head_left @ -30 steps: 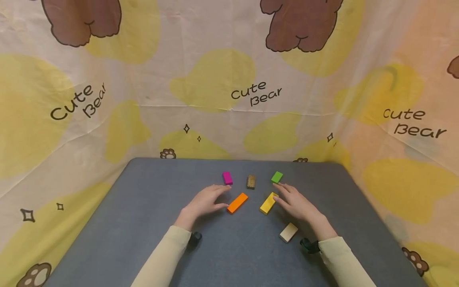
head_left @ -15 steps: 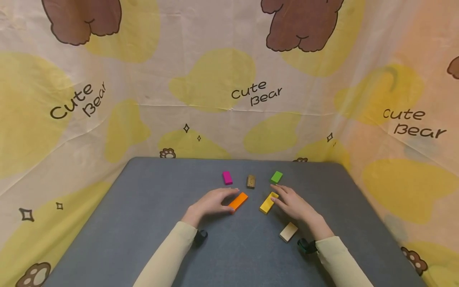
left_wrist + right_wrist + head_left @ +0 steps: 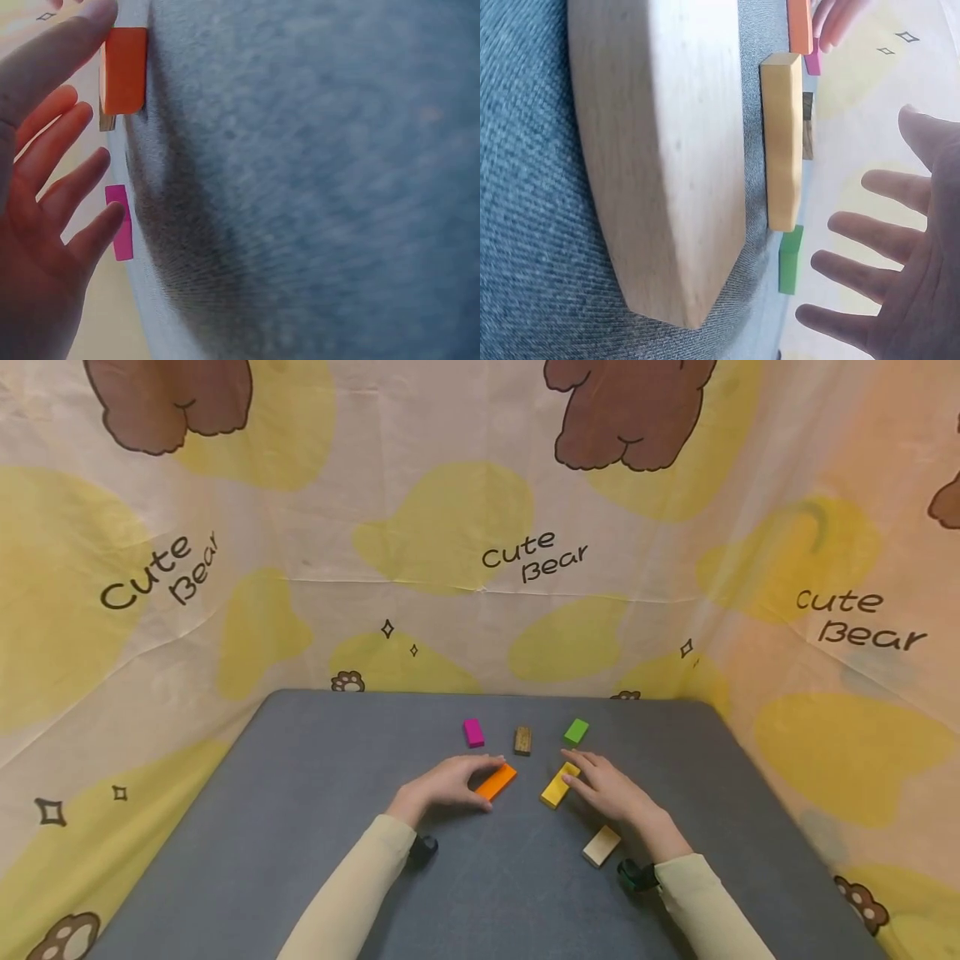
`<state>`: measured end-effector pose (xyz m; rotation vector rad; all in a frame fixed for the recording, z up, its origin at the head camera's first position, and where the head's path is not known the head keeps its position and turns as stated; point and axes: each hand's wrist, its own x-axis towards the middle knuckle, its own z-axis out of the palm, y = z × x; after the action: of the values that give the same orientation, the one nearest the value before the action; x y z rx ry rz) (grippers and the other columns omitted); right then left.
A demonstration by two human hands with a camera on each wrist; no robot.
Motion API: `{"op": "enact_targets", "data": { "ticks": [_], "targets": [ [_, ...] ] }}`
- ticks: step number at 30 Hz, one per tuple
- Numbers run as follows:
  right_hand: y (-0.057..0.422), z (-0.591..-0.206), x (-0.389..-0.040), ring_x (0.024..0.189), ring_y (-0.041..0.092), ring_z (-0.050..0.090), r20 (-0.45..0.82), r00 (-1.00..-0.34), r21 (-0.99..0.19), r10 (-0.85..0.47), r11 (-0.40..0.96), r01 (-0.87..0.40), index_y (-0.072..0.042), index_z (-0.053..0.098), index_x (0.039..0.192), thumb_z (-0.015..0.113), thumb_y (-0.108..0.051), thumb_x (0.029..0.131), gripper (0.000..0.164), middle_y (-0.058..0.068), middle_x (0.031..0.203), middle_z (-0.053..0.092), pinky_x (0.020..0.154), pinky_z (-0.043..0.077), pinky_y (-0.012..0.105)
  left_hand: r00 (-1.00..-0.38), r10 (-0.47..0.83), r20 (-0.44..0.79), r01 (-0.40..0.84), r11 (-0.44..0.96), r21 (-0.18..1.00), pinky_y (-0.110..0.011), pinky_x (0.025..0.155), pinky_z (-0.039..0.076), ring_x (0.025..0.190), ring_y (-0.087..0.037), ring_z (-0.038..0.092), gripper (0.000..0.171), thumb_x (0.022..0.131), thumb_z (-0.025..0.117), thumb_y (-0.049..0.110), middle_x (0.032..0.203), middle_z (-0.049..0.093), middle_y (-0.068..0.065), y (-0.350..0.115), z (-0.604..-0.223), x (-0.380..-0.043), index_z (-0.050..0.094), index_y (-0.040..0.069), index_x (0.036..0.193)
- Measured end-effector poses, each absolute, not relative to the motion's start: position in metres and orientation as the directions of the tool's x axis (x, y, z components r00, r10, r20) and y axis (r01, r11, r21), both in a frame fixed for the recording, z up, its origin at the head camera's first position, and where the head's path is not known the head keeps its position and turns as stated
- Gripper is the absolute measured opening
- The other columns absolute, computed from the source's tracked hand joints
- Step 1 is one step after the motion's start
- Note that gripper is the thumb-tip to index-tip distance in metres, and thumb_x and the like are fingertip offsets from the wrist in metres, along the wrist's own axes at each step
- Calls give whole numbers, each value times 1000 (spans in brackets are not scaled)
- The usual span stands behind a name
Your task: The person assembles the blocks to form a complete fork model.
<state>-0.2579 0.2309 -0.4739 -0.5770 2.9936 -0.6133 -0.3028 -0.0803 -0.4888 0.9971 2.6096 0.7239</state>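
Note:
An orange block (image 3: 498, 780) lies flat on the dark table, with my left hand (image 3: 441, 782) arched around its left side. The left thumb and fingers are spread; in the left wrist view the thumb overlaps the top edge of the orange block (image 3: 126, 71). My right hand (image 3: 613, 790) hovers at the right side of a yellow block (image 3: 553, 790), thumb overlapping it in the head view. From the right wrist, its fingers appear straight and spread, holding nothing, apart from the yellow block (image 3: 781, 142).
Behind the hands lie a magenta block (image 3: 473, 732), a brown wood-grained block (image 3: 522, 741) and a green block (image 3: 576, 732). A pale wooden block (image 3: 601, 846) sits nearer, left of the right wrist. Printed cloth (image 3: 420, 527) stands around the table (image 3: 300, 760).
My left hand has moved right, its thumb and fingers coming around the orange block. The right hand has shifted slightly left. The blocks stay where they were on the table.

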Motion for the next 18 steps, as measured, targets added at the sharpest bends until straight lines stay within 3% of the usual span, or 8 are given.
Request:
{"op": "enact_targets", "data": {
  "ticks": [10, 18],
  "targets": [
    [228, -473, -258, 134, 42, 44, 34, -929, -393, -370, 849, -352, -14, 40, 148, 48, -43, 99, 57, 19, 147, 46, 108, 37, 61, -718, 688, -111, 535, 646, 544, -40, 116, 37, 134, -14, 47, 81, 76, 81, 35, 150, 45, 11, -75, -490, -309, 42, 31, 146],
    [228, -475, -260, 133, 41, 46, 33, -927, -385, -374, 851, -357, -13, 39, 148, 47, -44, 99, 58, 19, 146, 47, 108, 38, 60, -715, 694, -84, 544, 628, 557, -39, 116, 36, 134, -14, 47, 82, 72, 85, 31, 148, 49, 8, -72, -491, -311, 46, 26, 143]
  ]
}}
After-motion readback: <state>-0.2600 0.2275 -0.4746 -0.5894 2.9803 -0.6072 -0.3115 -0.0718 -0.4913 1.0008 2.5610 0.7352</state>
